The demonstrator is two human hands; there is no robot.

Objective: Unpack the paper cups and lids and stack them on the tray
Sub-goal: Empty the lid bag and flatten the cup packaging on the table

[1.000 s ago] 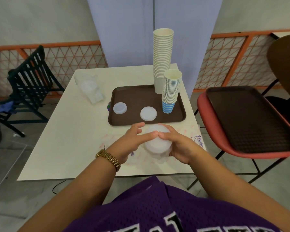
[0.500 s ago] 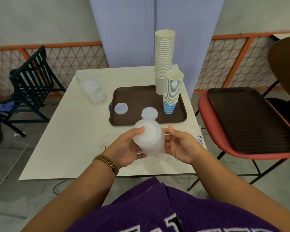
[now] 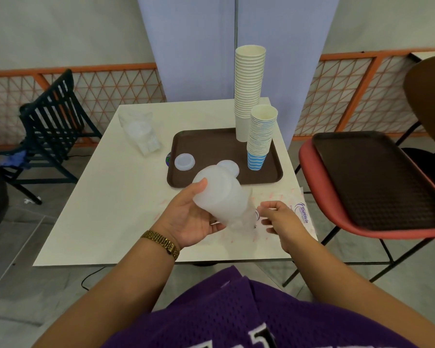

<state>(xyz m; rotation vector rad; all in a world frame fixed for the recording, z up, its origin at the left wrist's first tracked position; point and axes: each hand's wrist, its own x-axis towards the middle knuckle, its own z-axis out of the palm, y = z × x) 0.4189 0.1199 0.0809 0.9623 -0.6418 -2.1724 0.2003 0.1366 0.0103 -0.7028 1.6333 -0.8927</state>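
Above the near part of the white worktop (image 3: pixel 106 197), the left hand (image 3: pixel 189 217) grips a stack of clear plastic lids (image 3: pixel 219 194), thumb on top near the stack's far end and fingers curled underneath, so the stack lies tilted with its far end higher. A clear plastic sleeve (image 3: pixel 246 219) trails off the near end of the stack, and the right hand (image 3: pixel 278 219) pinches the loose end of that sleeve between thumb and fingertips, its other fingers loosely curled. A gold watch (image 3: pixel 161 243) sits on the left wrist.

Beyond the hands, a brown tray (image 3: pixel 211 144) lies on the worktop. On its far right part stands a tall stack of plain cream paper cups (image 3: pixel 249 91), upright, and just in front of it a shorter stack of blue-striped paper cups (image 3: pixel 260 139), also upright. Two single lids lie flat on the tray's near part: a left lid (image 3: pixel 184 162) and a right lid (image 3: pixel 230 165), partly hidden behind the held stack.

On the worktop left of the tray lies a crumpled clear bag (image 3: pixel 141 131) with more lids inside. A printed plastic wrapper (image 3: pixel 299 212) lies flat under and right of the right hand. To the right, a second brown tray (image 3: pixel 377 177) rests on a red chair (image 3: pixel 309 172). A dark chair (image 3: pixel 50 126) stands off to the left.
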